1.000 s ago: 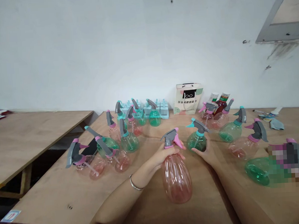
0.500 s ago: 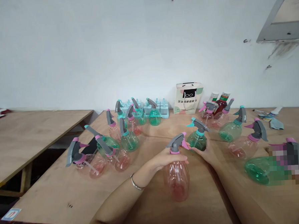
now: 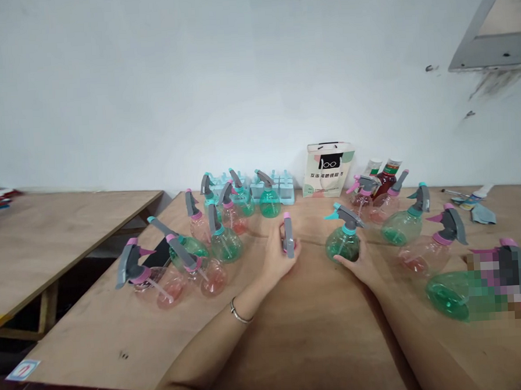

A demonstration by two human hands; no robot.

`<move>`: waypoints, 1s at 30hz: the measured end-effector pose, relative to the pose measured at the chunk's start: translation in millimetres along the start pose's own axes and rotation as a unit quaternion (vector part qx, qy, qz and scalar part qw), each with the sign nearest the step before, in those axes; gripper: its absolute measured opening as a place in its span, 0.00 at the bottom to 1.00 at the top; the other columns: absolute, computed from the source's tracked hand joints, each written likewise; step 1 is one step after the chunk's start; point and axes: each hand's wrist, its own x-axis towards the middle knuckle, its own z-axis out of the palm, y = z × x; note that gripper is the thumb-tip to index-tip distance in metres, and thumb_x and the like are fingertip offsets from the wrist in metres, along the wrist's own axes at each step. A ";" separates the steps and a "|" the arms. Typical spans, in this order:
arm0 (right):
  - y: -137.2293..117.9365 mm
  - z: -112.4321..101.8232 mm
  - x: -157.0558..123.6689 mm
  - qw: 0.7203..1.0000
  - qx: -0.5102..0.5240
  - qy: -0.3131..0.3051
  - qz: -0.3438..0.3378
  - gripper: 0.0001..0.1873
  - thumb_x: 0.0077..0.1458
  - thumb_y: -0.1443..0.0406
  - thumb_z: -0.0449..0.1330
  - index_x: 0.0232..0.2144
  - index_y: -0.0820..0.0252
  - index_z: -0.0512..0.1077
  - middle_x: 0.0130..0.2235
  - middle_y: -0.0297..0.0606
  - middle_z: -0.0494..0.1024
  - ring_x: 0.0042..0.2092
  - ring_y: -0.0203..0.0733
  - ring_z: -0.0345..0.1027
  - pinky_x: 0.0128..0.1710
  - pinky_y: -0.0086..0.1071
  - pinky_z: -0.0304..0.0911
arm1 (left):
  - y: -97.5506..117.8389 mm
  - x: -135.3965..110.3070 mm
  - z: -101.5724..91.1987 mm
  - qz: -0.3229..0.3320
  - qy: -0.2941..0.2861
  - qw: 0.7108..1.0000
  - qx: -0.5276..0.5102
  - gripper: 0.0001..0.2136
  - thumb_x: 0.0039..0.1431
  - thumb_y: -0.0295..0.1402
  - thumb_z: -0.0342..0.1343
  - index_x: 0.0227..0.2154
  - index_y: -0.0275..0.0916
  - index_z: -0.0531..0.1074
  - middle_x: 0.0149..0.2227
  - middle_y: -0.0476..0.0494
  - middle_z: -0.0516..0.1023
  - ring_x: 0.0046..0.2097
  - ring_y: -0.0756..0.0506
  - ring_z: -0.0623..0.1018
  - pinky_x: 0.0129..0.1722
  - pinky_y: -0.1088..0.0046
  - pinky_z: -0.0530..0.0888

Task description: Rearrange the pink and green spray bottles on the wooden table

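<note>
My left hand is closed around a pink spray bottle with a grey head. Its body is mostly hidden by the hand, and the head points away from me. On the right, my right hand curls round the side of a green spray bottle. Its thumb lies across the front, and the other fingers are partly hidden behind the bottle. That bottle's grey-and-turquoise head points left.
Several pink and green spray bottles stand on the left, including a green one. More stand on the right, including a pink one. Pale blue racks, a paper bag and dark red bottles line the wall.
My left hand has moved the pink spray bottle forward and to the left, and its head has turned to point away. My right hand stays by the green bottle.
</note>
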 end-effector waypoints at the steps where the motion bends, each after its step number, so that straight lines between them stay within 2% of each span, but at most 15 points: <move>1: 0.0 0.4 -0.2 1.000 0.003 -0.001 0.004 0.53 0.41 0.40 0.66 0.62 0.58 0.55 0.62 0.53 0.65 0.63 0.62 0.61 0.60 0.58 0.61 | -6.9 4.2 -1.1 0.014 0.027 0.999 0.017 0.26 0.50 0.31 0.60 0.53 0.38 0.63 0.34 0.49 0.69 0.30 0.50 0.72 0.38 0.67 0.72; 3: -0.6 1.0 -0.5 1.000 0.005 0.000 0.004 0.53 0.41 0.40 0.67 0.62 0.58 0.55 0.62 0.53 0.65 0.63 0.62 0.61 0.60 0.58 0.62 | -19.8 12.3 -3.5 0.033 0.075 0.996 0.033 0.27 0.50 0.32 0.61 0.54 0.39 0.62 0.37 0.48 0.69 0.32 0.49 0.72 0.39 0.67 0.72; 5: -1.7 1.2 -0.5 1.000 0.004 0.005 0.002 0.52 0.41 0.40 0.67 0.61 0.57 0.56 0.62 0.53 0.66 0.63 0.62 0.62 0.60 0.57 0.62 | -31.2 18.4 -5.8 0.048 0.123 0.991 0.036 0.31 0.50 0.33 0.62 0.57 0.40 0.59 0.46 0.42 0.69 0.36 0.48 0.73 0.41 0.66 0.72; 7: -2.9 1.1 -0.4 1.000 0.001 0.010 0.004 0.52 0.40 0.40 0.66 0.61 0.57 0.56 0.61 0.53 0.67 0.62 0.62 0.63 0.59 0.58 0.63 | -41.8 21.0 -7.0 0.079 0.168 0.982 0.038 0.35 0.51 0.34 0.62 0.60 0.41 0.55 0.56 0.35 0.64 0.43 0.45 0.74 0.44 0.66 0.73; 9: -3.6 0.7 -0.3 1.000 -0.003 0.013 0.005 0.52 0.40 0.39 0.66 0.60 0.58 0.57 0.61 0.54 0.66 0.62 0.63 0.62 0.59 0.58 0.62 | -53.1 19.9 -6.6 0.114 0.196 0.973 0.046 0.37 0.52 0.34 0.62 0.62 0.41 0.51 0.61 0.32 0.61 0.53 0.41 0.73 0.50 0.63 0.72; 12: -3.7 0.1 -0.3 1.000 -0.005 0.012 0.012 0.53 0.40 0.39 0.66 0.61 0.58 0.56 0.62 0.55 0.65 0.63 0.64 0.61 0.60 0.58 0.61 | -70.5 16.1 -4.1 0.124 0.174 0.973 0.091 0.40 0.50 0.34 0.63 0.64 0.40 0.50 0.60 0.32 0.64 0.60 0.38 0.69 0.59 0.56 0.66; 14: -3.6 -0.1 -0.4 1.000 0.002 0.003 0.015 0.54 0.40 0.39 0.66 0.61 0.58 0.55 0.63 0.54 0.63 0.64 0.63 0.59 0.61 0.58 0.60 | -80.5 16.5 -2.9 0.100 0.160 0.973 0.135 0.41 0.50 0.34 0.63 0.64 0.40 0.50 0.60 0.31 0.65 0.62 0.36 0.68 0.62 0.53 0.63; 17: -4.2 0.1 -0.9 0.999 0.013 -0.016 0.034 0.54 0.40 0.39 0.66 0.62 0.57 0.54 0.64 0.53 0.61 0.65 0.62 0.57 0.63 0.58 0.57 | -90.9 24.2 -3.4 0.055 0.180 0.964 0.186 0.40 0.54 0.37 0.61 0.66 0.37 0.48 0.63 0.28 0.63 0.65 0.34 0.64 0.64 0.51 0.59; 20: -6.2 0.6 -1.5 0.998 0.022 -0.020 0.057 0.54 0.40 0.40 0.67 0.62 0.56 0.53 0.64 0.51 0.61 0.65 0.62 0.57 0.63 0.58 0.57 | -98.2 35.9 -5.0 0.016 0.191 0.955 0.227 0.41 0.58 0.43 0.58 0.68 0.34 0.45 0.65 0.25 0.59 0.68 0.33 0.59 0.65 0.52 0.57; 24: -10.0 0.5 -1.9 0.998 0.031 -0.015 0.056 0.53 0.39 0.41 0.68 0.62 0.56 0.54 0.64 0.52 0.62 0.64 0.62 0.58 0.63 0.58 0.58 | -106.6 50.8 -3.2 -0.031 0.190 0.947 0.256 0.43 0.58 0.47 0.57 0.68 0.33 0.42 0.66 0.23 0.56 0.68 0.31 0.57 0.64 0.50 0.59; 30: -10.1 1.2 -4.3 0.995 0.046 -0.031 0.078 0.53 0.38 0.42 0.69 0.61 0.56 0.55 0.62 0.52 0.64 0.63 0.63 0.60 0.62 0.58 0.59 | -111.1 68.2 8.1 -0.030 0.213 0.942 0.258 0.43 0.57 0.48 0.58 0.67 0.32 0.45 0.64 0.21 0.58 0.67 0.29 0.59 0.63 0.46 0.60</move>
